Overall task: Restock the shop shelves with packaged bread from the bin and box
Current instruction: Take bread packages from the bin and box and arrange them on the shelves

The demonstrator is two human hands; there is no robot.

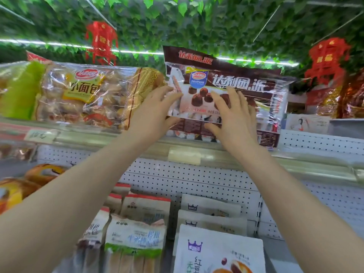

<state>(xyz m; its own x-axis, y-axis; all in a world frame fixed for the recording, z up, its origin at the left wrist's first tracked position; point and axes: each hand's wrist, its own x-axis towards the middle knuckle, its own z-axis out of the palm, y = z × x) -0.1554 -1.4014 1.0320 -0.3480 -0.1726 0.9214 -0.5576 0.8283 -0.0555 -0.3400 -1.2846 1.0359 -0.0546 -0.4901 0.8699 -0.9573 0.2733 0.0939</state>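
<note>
The bag of buns (78,91) lies at the left of the top shelf (315,164), just beside the left hand (155,111). A push leftward would likely squash it or shove it along. The brown bag (246,85) rests tilted on a second bag (267,137) of the same kind, near the shelf's front edge. Both are slick film, so I judge it could slide forward and drop onto the packets (137,233) below if released before it sits flat.

The left hand's fingers are straight and slightly spread over the brown bag's left edge, thumb at its near edge. The right hand (236,119) lies flat on the bag's front, fingers spread wide, thumb at the near edge. Neither hand closes round it.
</note>
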